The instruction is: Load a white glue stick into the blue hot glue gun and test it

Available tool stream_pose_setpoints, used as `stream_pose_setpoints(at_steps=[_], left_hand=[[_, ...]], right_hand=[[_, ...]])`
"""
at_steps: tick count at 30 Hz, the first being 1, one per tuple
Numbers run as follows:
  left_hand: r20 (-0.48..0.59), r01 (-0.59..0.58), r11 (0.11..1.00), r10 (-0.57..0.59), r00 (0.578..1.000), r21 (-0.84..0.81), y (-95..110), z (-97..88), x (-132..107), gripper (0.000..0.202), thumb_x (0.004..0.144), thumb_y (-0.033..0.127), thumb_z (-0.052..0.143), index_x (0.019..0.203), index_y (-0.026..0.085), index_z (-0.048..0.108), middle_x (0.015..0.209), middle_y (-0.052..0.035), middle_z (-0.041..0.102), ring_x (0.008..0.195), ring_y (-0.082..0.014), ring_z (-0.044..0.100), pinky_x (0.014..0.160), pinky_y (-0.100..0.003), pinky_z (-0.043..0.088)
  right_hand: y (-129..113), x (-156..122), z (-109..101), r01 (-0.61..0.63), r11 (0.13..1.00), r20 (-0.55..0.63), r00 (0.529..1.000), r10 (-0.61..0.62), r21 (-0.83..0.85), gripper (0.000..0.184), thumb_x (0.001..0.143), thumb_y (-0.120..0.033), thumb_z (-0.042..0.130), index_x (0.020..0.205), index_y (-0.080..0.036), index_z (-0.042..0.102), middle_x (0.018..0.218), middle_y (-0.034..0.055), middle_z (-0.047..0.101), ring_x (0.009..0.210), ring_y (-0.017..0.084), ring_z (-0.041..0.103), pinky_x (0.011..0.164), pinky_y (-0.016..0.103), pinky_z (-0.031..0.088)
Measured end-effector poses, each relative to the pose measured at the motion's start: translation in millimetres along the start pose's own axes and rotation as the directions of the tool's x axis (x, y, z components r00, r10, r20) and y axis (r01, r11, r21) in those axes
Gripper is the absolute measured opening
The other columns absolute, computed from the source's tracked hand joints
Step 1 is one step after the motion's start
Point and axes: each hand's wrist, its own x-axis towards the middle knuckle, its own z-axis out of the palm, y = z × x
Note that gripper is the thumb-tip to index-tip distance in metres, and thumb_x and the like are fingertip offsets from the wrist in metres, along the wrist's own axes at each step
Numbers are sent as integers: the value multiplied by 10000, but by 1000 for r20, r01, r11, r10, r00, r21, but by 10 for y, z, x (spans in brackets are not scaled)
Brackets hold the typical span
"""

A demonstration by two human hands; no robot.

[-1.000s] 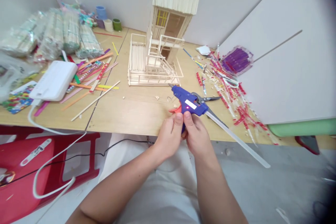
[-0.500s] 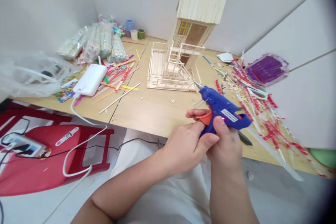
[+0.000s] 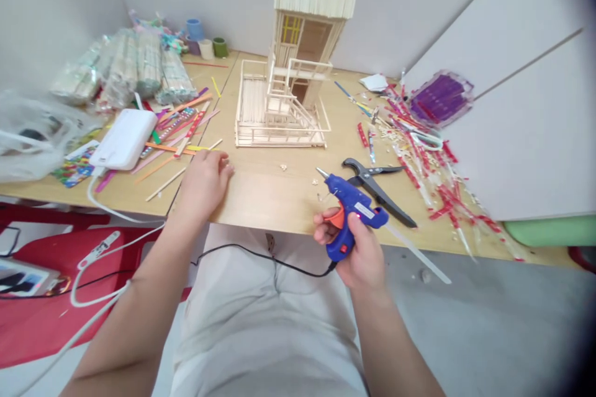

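My right hand [image 3: 356, 248] is wrapped round the handle of a blue hot glue gun [image 3: 356, 198], its fingers by the orange trigger. The gun's metal nozzle points up and left above the table, and a long clear glue stick [image 3: 426, 260] sticks out of its back. My left hand [image 3: 205, 183] is at the table's front edge, fingers loosely bent and a little apart, nothing visible in them. It partly covers a thin wooden stick [image 3: 165, 186]; whether it touches the stick I cannot tell. Behind both hands stands a model house [image 3: 279, 99] built of thin sticks.
Black-handled cutters [image 3: 377, 189] lie just behind the glue gun. Red-and-clear wrapper strips [image 3: 447, 198] and scraps cover the right side. At left are a white power bank [image 3: 125, 139], coloured strips [image 3: 186, 130] and bagged stick bundles [image 3: 125, 68]. A black cord [image 3: 261, 254] hangs from the gun.
My left hand has left the glue gun and moved left to the stick by the coloured strips. The right hand keeps the gun. The view has shifted right, showing the cutters fully.
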Motion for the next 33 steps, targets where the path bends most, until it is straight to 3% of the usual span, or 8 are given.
stream_pose_setpoints(at_steps=[8, 10, 15, 19, 22, 29, 33], left_hand=[[92, 26, 984, -43, 995, 176, 20, -15, 103, 218, 905, 254, 461, 908, 198, 672, 940, -128, 701, 915, -305, 644, 839, -423, 482], [109, 7, 993, -19, 994, 115, 95, -21, 81, 201, 903, 263, 480, 900, 203, 672, 948, -121, 716, 935, -303, 651, 851, -417, 480], [153, 1, 965, 40, 987, -262, 490, 154, 0, 141, 887, 285, 556, 899, 212, 675, 900, -53, 738, 848, -225, 670, 821, -347, 501], [113, -46, 977, 71, 991, -210, 728, 338, 6, 154, 903, 249, 533, 887, 195, 676, 934, -80, 720, 902, -239, 656, 850, -368, 499], [110, -66, 989, 81, 991, -136, 765, 362, 31, 150, 908, 223, 517, 895, 194, 663, 965, -91, 709, 939, -250, 646, 867, -376, 497], [159, -37, 967, 79, 984, -251, 732, 277, 78, 139, 899, 235, 537, 912, 199, 671, 861, -47, 736, 791, -205, 668, 795, -328, 508], [234, -79, 984, 116, 965, -162, 796, 250, 154, 188, 880, 217, 529, 910, 193, 713, 872, -62, 756, 800, -221, 683, 817, -342, 514]], right_hand=[[38, -4, -50, -7, 998, 32, 999, 5, 65, 329, 874, -515, 694, 895, -193, 760, 846, 68, 766, 623, 143, 680, 548, 238, 522], [50, 16, -44, -6, 997, 39, 999, 3, 81, 333, 877, -518, 691, 888, -192, 758, 845, 67, 764, 618, 141, 677, 542, 237, 517], [96, 50, -1, -16, 997, 66, 998, 11, 70, 361, 886, -535, 668, 890, -181, 738, 854, 76, 760, 620, 145, 672, 541, 247, 514], [98, 66, 12, -18, 999, 90, 996, 13, 49, 368, 885, -543, 666, 901, -180, 724, 862, 78, 757, 617, 144, 667, 542, 251, 509], [88, 72, -1, -34, 998, 108, 994, 29, 44, 373, 886, -549, 662, 908, -182, 724, 869, 82, 759, 618, 151, 668, 547, 261, 512], [120, 81, -34, -60, 997, 130, 990, 52, 57, 333, 912, -512, 651, 928, -189, 731, 878, 73, 756, 622, 151, 673, 561, 268, 516], [122, 80, -32, -65, 996, 125, 990, 58, 55, 317, 907, -496, 660, 917, -187, 733, 880, 73, 755, 618, 150, 673, 552, 263, 507]])
